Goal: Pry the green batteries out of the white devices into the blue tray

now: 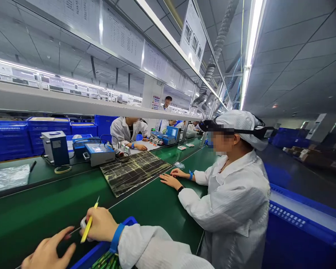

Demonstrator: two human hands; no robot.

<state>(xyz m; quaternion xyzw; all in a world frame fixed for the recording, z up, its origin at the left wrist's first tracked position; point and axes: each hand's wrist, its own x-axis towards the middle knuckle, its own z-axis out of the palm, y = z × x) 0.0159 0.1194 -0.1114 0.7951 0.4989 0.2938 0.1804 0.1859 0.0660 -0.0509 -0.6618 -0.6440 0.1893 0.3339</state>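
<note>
At the bottom edge, the person's right hand (100, 224) is closed around a yellow tool (89, 221) and a small white part (83, 223). The left hand (47, 254), just beside it, lies open and empty over the green belt (44, 209). A blue bin (100, 248) sits beneath the right wrist. Beyond, a co-worker (232, 201) rests both hands flat on the belt.

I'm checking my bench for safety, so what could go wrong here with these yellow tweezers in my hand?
1. The right hand grips the thin yellow pointed tweezers with the tip angled up, so it could prick the left hand close by.
2. The small white part pinched beside them could slip onto the green conveyor belt.
3. The co-worker's hands rest on that belt nearby.
</note>
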